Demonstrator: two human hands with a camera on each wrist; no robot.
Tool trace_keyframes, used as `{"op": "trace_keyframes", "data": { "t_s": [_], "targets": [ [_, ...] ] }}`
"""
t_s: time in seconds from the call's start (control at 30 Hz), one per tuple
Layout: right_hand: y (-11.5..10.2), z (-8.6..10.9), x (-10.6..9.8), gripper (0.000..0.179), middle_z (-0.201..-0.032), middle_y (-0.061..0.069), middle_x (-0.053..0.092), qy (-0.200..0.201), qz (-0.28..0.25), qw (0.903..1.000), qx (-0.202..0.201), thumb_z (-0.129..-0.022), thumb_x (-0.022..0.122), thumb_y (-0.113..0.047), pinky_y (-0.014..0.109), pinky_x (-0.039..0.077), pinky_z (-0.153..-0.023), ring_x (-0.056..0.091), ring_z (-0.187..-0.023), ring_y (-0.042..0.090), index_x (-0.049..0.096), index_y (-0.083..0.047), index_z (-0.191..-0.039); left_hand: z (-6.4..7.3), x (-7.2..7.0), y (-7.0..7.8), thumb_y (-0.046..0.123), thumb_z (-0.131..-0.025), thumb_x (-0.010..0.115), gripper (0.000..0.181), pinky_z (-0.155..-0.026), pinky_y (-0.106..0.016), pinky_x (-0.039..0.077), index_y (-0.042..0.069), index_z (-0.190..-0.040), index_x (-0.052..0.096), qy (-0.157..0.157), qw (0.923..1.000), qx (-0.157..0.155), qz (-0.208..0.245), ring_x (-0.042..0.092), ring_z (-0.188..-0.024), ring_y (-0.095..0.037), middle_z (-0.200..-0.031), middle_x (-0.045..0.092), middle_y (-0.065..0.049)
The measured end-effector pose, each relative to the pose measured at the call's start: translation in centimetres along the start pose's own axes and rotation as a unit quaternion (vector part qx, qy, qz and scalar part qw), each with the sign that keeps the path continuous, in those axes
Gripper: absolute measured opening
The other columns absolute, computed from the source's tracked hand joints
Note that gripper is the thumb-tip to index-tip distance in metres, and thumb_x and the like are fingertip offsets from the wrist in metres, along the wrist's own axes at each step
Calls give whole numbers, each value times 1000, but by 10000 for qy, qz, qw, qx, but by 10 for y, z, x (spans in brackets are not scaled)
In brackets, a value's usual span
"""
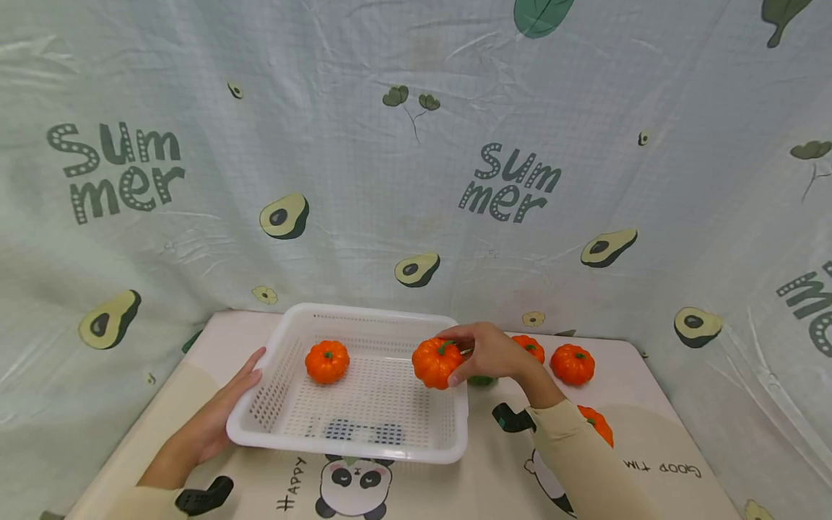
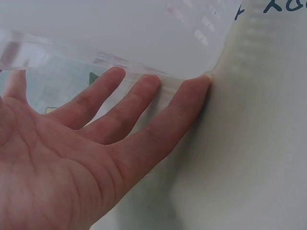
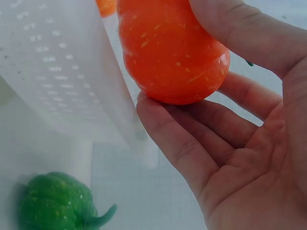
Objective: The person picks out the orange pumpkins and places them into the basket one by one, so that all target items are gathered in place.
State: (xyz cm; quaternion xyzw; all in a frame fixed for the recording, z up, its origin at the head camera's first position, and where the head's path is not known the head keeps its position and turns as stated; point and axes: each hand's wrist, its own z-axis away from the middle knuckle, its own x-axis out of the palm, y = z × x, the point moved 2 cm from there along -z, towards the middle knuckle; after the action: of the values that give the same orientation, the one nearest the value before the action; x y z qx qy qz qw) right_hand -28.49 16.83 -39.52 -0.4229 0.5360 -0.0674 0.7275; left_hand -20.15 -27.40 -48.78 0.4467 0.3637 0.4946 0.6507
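A white perforated plastic basket (image 1: 364,451) stands on the table, with one small orange pumpkin (image 1: 327,362) inside on its left. My right hand (image 1: 490,354) holds another orange pumpkin (image 1: 434,363) between thumb and fingers, over the right side of the basket. In the right wrist view that held pumpkin (image 3: 168,52) is beside the basket wall (image 3: 57,72). My left hand (image 1: 224,404) lies along the basket's left side, its fairly straight fingertips touching the wall, as the left wrist view shows near the rim (image 2: 144,38).
Right of the basket are more orange pumpkins: one at the back right (image 1: 573,365), one partly behind my right hand (image 1: 529,348), and one partly behind my forearm (image 1: 598,425). A green pumpkin (image 3: 57,201) sits close outside the basket. A printed curtain (image 1: 364,180) hangs behind the table.
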Motion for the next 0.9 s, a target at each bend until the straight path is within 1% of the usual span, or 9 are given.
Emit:
{"op": "trace_keyframes", "data": {
  "t_s": [0.27,0.5,0.73,0.9],
  "targets": [
    [-6,-7,5,72,-134,8,71,-55,79,9999,52,-73,95,-28,47,55,-101,67,-116,29,68,-15,-139,0,-1,1,57,-111,28,70,-100,-45,49,44,-163,-16,23,10000,-46,-22,24,-150,-44,-177,-9,-15],
    [-12,-14,9,73,-135,7,71,-106,190,9997,-94,-75,94,-30,48,55,-103,68,-118,30,67,-14,-140,-2,-2,0,58,-110,30,71,-103,-48,49,46,-162,-17,36,10000,-31,-66,20,-153,-48,-176,-12,-14],
    [-19,-22,15,71,-135,7,71,-162,54,9996,-205,-76,94,-28,47,54,-104,68,-117,28,66,-13,-140,-1,-2,1,57,-111,30,70,-106,-51,46,46,-162,-17,41,10000,-11,-75,19,-153,-48,-177,-13,-13],
    [-24,-28,20,71,-134,7,71,-173,7,9998,-139,-76,94,-27,45,55,-103,68,-115,26,66,-13,-140,0,-1,1,57,-110,31,71,-106,-53,47,46,-162,-17,47,10000,14,-66,19,-153,-50,-176,-14,-14]
  ]
}}
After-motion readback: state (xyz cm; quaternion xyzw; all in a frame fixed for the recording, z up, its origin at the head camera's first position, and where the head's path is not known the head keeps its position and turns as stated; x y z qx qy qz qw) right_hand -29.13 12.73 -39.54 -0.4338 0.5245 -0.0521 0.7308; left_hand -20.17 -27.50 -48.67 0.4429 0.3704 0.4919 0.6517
